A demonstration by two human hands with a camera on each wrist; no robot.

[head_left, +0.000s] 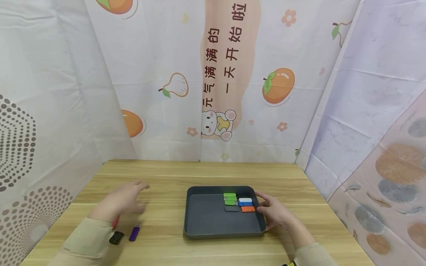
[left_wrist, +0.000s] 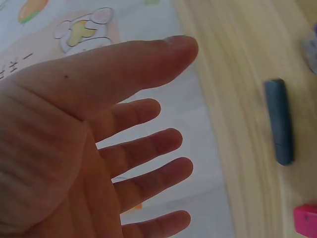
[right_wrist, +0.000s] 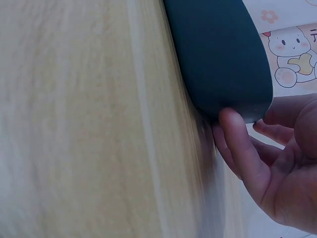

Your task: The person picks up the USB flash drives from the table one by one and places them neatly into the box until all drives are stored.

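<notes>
My left hand point(head_left: 124, 201) hovers over the left of the table, fingers spread and holding nothing. In the left wrist view a dark grey stick-shaped piece point(left_wrist: 280, 121) lies apart from its fingertips, with a pink piece point(left_wrist: 306, 220) near the edge. Around that hand are a purple USB stick point(head_left: 134, 233) and a black piece point(head_left: 116, 238). My right hand point(head_left: 276, 211) grips the right side of a dark grey tray point(head_left: 213, 235), fingers at its rim and outer wall. Inside lie green USB sticks point(head_left: 230, 199), a white piece point(head_left: 245, 200), a blue one point(head_left: 245, 204), a grey one point(head_left: 232, 208) and an orange one point(head_left: 247, 209).
The wooden table point(head_left: 159, 221) ends at a printed curtain point(head_left: 159, 122) at the back. More curtains hang at the left point(head_left: 66, 111) and right point(head_left: 359, 122) sides.
</notes>
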